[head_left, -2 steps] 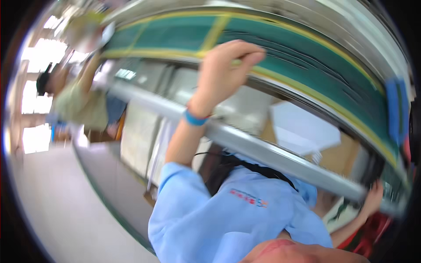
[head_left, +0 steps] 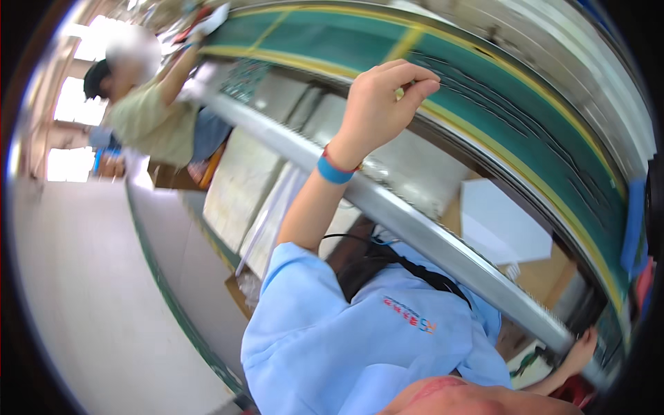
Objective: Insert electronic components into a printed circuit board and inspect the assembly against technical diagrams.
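Note:
My left hand (head_left: 389,104), with a blue band (head_left: 335,170) at its wrist, is raised over the near yellow edge of a green conveyor belt (head_left: 315,38). Its fingers are curled and the thumb presses toward the index finger; whatever sits between them is too small to make out. Thin black cable-like strands (head_left: 508,111) lie lengthwise on the belt, to the right of that hand. Far off at the lower right, my right hand (head_left: 583,349) is by the end of a grey metal rail (head_left: 401,214). Its fingers look bent, and their grip is partly hidden.
The rail crosses just in front of my body. Beneath the belt is a cardboard box (head_left: 543,277) with a white sheet (head_left: 505,221). A co-worker (head_left: 155,117) is at the belt's far left. A pale panel (head_left: 83,277) with a green edge stands left.
The view has turned and become sharper. A yellow cross stripe and the strands on the belt now lie farther right relative to my left hand, which keeps its pinched shape.

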Demonstrator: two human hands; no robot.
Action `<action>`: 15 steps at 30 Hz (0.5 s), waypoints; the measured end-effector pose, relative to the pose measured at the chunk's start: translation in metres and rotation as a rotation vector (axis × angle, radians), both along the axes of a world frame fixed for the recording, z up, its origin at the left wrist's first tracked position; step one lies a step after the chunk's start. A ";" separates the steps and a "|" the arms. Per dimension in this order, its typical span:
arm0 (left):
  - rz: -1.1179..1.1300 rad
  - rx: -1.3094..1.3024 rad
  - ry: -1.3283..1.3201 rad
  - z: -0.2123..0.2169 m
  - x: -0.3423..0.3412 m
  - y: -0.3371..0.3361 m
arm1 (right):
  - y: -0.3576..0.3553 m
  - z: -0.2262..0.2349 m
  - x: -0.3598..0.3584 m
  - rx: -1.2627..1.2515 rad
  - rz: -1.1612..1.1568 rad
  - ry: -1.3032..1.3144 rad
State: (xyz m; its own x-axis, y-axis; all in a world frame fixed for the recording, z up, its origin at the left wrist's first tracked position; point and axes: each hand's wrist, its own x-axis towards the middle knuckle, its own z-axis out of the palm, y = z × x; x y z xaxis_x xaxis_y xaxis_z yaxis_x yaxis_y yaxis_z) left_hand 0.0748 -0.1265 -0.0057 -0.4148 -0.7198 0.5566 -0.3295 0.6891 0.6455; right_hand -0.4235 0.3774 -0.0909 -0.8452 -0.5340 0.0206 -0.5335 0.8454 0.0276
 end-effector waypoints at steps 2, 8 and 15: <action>0.166 -0.054 0.015 -0.003 0.053 -0.012 | 0.001 0.001 -0.007 0.090 0.047 -0.002; 0.750 -0.195 0.225 -0.030 0.231 -0.087 | 0.020 -0.026 -0.084 0.030 0.070 0.031; 1.245 -0.036 0.003 -0.097 0.397 -0.180 | 0.049 -0.037 -0.125 0.068 0.052 0.065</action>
State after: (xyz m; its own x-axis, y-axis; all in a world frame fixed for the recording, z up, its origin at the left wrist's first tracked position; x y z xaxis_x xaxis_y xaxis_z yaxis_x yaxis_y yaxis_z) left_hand 0.4714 -0.3066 -0.1030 0.5394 -0.6065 0.5841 -0.7692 -0.0729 0.6348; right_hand -0.5485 0.4263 -0.1281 -0.8146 -0.5788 0.0371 -0.5714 0.8119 0.1198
